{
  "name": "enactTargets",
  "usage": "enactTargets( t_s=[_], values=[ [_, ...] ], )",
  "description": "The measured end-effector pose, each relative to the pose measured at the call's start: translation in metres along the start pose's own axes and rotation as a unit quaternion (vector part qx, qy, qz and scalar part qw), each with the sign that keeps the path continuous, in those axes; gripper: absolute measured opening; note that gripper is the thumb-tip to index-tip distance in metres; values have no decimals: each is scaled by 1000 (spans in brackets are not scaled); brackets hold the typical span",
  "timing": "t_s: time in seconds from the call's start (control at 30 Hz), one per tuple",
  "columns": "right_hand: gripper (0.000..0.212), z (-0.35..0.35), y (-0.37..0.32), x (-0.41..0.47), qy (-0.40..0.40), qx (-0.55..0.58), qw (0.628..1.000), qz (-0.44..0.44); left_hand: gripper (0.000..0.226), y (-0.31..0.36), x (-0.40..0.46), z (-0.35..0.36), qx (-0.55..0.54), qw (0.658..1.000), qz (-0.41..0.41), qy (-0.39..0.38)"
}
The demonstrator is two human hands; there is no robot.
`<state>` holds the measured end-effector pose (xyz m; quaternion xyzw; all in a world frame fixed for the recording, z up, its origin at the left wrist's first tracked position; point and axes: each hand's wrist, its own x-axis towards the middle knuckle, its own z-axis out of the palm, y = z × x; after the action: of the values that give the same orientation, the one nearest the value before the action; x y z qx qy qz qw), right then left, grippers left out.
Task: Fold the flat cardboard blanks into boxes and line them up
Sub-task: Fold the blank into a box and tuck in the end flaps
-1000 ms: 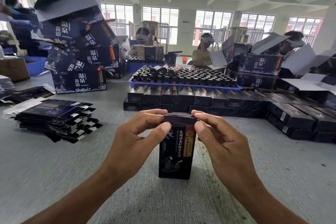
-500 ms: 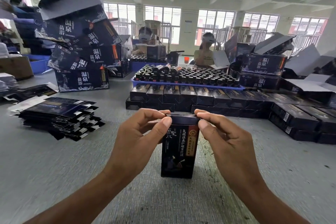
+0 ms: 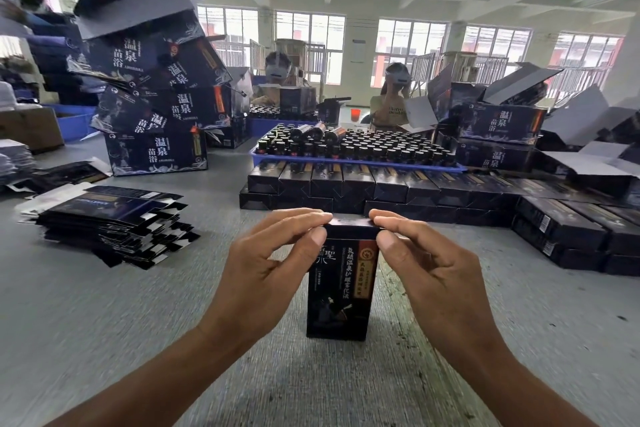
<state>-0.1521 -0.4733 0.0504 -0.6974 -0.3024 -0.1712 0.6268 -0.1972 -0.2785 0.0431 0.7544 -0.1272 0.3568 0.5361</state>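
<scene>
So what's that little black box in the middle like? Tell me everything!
The box is tall, narrow, dark cardboard, standing upright on the grey table. Its front shows pale Chinese writing, a red-and-gold strip and a dim figure below. The top flap looks folded shut. The left hand and right hand pinch its top corners, thumbs in front, fingers on top.

Left hand (image 3: 263,274) hides part of the upright box's (image 3: 341,295) printed front.

Your two bare arms reach forward, side by side. Your left hand (image 3: 263,274) and right hand (image 3: 433,274) face each other, fingers curled, each pinching between thumb and fingertips, with a small gap between the hands.
</scene>
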Motion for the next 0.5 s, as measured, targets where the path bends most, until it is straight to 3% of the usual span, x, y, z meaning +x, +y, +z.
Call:
enactTargets(
  t_s=[0.1,0.33,0.5],
  values=[
    [27,-2,-1,0,-5,-21,1000,-3,24,-1,1,-2,0,1000,6,-5],
    [18,0,0,5,3,-30,999,-19,25,-3,1,-3,6,1000,14,-7],
    [18,-5,3,5,-13,-136,984,-117,28,-4,1,-3,11,1000,26,-10]
  ],
)
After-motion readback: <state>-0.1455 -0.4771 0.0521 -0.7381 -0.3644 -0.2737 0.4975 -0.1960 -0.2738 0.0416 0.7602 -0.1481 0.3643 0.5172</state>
